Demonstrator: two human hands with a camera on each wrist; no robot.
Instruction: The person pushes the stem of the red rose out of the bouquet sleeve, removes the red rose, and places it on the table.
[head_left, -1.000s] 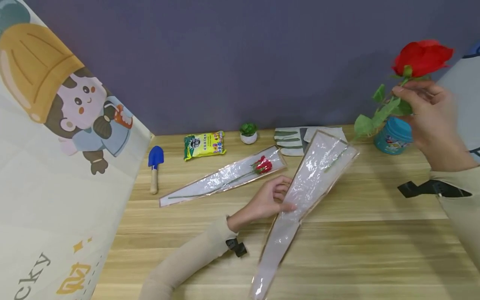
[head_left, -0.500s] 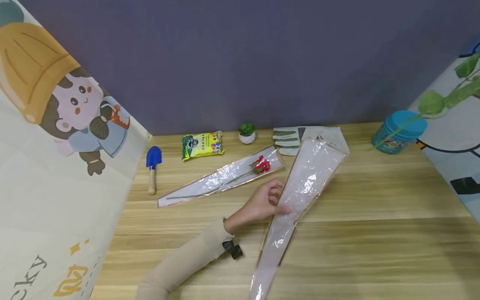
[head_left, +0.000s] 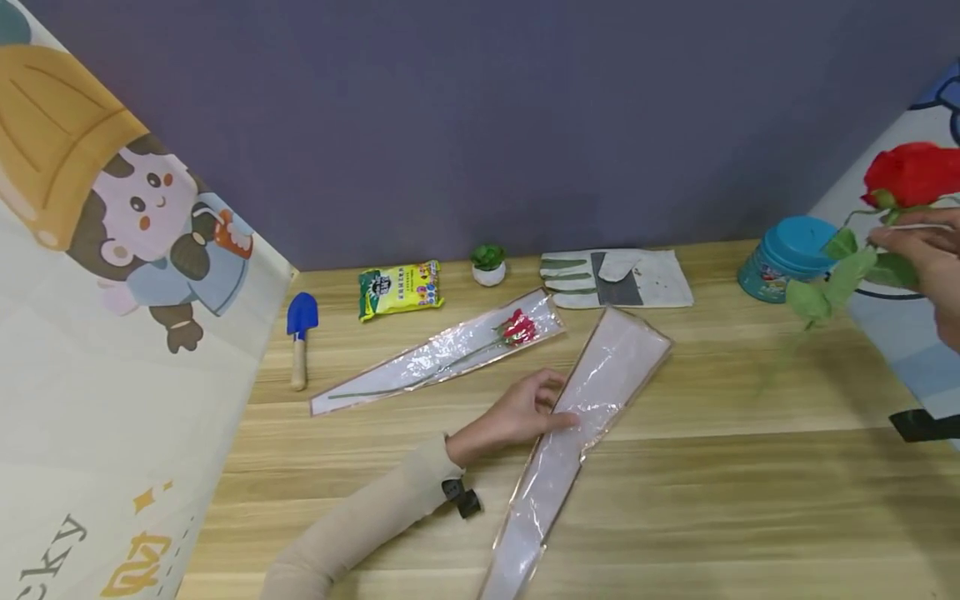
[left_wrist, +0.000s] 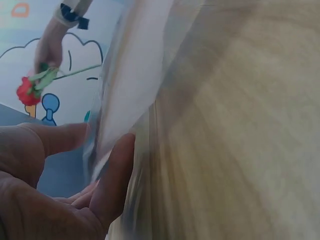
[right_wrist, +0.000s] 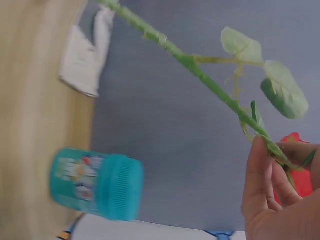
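My left hand (head_left: 551, 408) (left_wrist: 102, 147) pinches the side edge of an empty clear plastic flower sleeve (head_left: 592, 392) (left_wrist: 140, 65) that lies on the wooden table (head_left: 750, 467), wide mouth toward the back. At the far right my right hand (head_left: 892, 235) (right_wrist: 274, 156) holds a red artificial rose (head_left: 911, 173) (right_wrist: 299, 176) by its green stem (right_wrist: 200, 70) just under the bloom. The stem and leaves (head_left: 821, 287) hang down to the left, above the table and apart from the sleeve.
A second sleeve with a rose inside (head_left: 442, 354) lies left of my left hand. Along the back edge are a blue trowel (head_left: 300, 329), a yellow-green packet (head_left: 399, 289), a tiny potted plant (head_left: 487, 264), work gloves (head_left: 618, 277) and a teal jar (head_left: 780, 258) (right_wrist: 95, 182). Printed cloth (head_left: 112, 333) borders both sides.
The rose's stem tip left the sleeve's mouth; my right hand swung it off to the right and back, lower. The sleeve's raised mouth dropped flat. My left hand stayed at its edge.
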